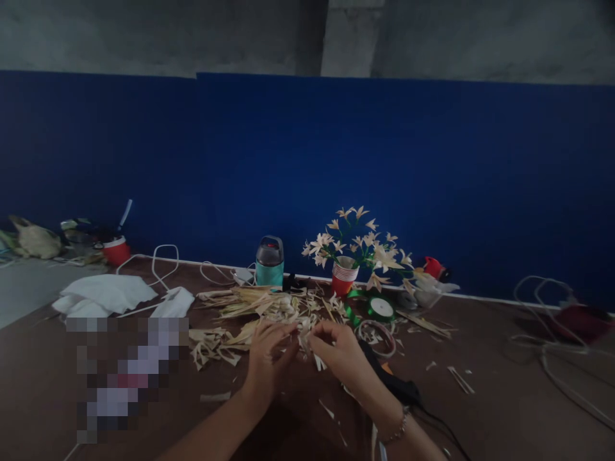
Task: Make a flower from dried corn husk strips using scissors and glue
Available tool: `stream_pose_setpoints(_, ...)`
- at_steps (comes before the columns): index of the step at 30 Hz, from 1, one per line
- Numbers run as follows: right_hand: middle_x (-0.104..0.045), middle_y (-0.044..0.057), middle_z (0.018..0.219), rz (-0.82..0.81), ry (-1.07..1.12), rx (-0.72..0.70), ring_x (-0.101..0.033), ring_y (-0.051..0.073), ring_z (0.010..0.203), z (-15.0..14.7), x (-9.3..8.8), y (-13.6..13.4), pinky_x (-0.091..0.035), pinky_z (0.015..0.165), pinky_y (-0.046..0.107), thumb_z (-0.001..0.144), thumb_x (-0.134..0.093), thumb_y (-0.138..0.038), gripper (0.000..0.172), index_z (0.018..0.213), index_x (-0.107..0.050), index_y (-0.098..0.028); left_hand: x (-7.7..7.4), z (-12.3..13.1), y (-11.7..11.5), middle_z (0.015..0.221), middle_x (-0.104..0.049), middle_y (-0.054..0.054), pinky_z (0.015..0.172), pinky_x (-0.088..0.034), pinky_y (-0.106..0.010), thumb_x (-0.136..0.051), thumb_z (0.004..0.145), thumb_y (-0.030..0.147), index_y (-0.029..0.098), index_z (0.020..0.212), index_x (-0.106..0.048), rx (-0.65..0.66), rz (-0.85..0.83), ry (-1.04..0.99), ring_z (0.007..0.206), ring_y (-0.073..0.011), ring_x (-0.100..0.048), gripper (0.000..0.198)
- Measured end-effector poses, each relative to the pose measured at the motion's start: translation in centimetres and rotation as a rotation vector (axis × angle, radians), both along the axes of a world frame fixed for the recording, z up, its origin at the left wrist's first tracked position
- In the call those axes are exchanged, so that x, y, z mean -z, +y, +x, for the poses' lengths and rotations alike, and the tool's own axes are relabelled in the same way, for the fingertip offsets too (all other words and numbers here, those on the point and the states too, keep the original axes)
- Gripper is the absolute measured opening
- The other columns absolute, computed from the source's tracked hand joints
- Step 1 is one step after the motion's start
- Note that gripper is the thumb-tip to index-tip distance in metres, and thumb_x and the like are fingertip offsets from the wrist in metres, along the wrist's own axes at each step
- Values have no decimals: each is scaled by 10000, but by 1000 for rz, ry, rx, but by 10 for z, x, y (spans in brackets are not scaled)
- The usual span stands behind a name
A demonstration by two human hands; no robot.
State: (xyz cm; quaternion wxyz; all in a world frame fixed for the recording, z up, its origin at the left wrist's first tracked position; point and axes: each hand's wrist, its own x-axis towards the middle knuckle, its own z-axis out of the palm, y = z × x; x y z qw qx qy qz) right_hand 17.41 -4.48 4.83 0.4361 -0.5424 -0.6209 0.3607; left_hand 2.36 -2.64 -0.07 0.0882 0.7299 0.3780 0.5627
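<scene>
Pale piece (304, 335) blurred; forearms (216, 419) cut off below.

dried strips (245, 299): papery, matt | ribbon (352, 316): glossy | wall (144, 38): matt concrete

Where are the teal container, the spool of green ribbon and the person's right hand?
Teal container (270, 275): head view, lower body.
Spool of green ribbon (381, 307): head view, white centre.
Right hand (341, 353): head view, middle of the hand.

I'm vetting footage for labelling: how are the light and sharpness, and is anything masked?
Head view: dim overall, the blue partition darker toward its sides; head view: fine detail between the left hand and right hand is soft; head view: a pixelated patch covers an area at lower left.
</scene>
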Motion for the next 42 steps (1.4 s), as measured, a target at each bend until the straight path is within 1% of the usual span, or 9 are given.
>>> stream_pose_setpoints(3,-532,-21,521,8,-91,22,-468,114,543,-1,-2,-2,-362,521,205,645,-515,-192,125,539,-571,-157,1,-1,0,848,-700,-69,738,-444,-366,-556,789,298,203,945,-666,1,-7,37,804,-213,-583,213)
stream_pose_setpoints(11,-601,-4,543,9,-256,24,-536,130,551,0,-7,-5,-378,523,206,636,-526,-187,108,555,-596,-167,4,-2,0,754,-700,-50,720,-429,-356,-536,807,318,218,769,-697,29,32,104,763,-204,-582,194)
stream_pose_setpoints(18,-591,-8,563,4,-153,-52,-532,125,569,1,-9,-5,-401,551,203,657,-541,-191,99,591,-606,-156,6,-3,1,725,-702,-34,705,-419,-345,-531,821,320,232,771,-707,33,69,43,740,-193,-578,204)
stream_pose_setpoints(26,-575,-16,576,-45,-116,-78,-515,120,578,0,-14,-5,-405,572,213,672,-546,-184,87,602,-591,-160,2,-3,-2,698,-706,-32,710,-432,-356,-531,817,355,226,731,-702,3,76,-37,715,-192,-578,231)
stream_pose_setpoints(28,-579,-9,625,33,-130,-44,-523,133,615,-1,-15,-7,-414,607,232,684,-534,-176,56,669,-588,-170,1,-4,-2,698,-703,-32,700,-427,-356,-531,818,329,225,732,-700,-17,74,1,723,-195,-574,217)
stream_pose_setpoints(32,-578,39,878,456,-343,96,-513,201,859,-5,-16,-16,-382,779,329,700,-553,-181,136,831,-575,-205,2,-3,-2,723,-694,-27,709,-403,-364,-559,794,265,219,687,-685,-93,59,47,736,-198,-554,171)
stream_pose_setpoints(34,-559,46,964,603,-506,122,-483,222,939,-8,-14,-20,-335,837,371,720,-578,-214,136,855,-593,-228,4,-3,-3,748,-692,-19,736,-389,-375,-583,777,257,230,709,-686,-124,38,65,776,-207,-551,127)
stream_pose_setpoints(37,-556,40,1005,680,-660,165,-472,222,960,-12,-6,-23,-295,860,391,761,-575,-227,117,868,-617,-246,3,-1,-6,777,-697,-7,759,-363,-383,-612,752,243,254,732,-692,-125,0,159,805,-216,-551,83)
stream_pose_setpoints(42,-571,28,1016,752,-694,245,-467,218,981,-17,11,-23,-275,895,392,781,-567,-203,75,776,-629,-245,-3,1,-10,699,-686,-10,741,-354,-366,-589,754,238,235,703,-681,-87,-37,210,734,-196,-546,105)
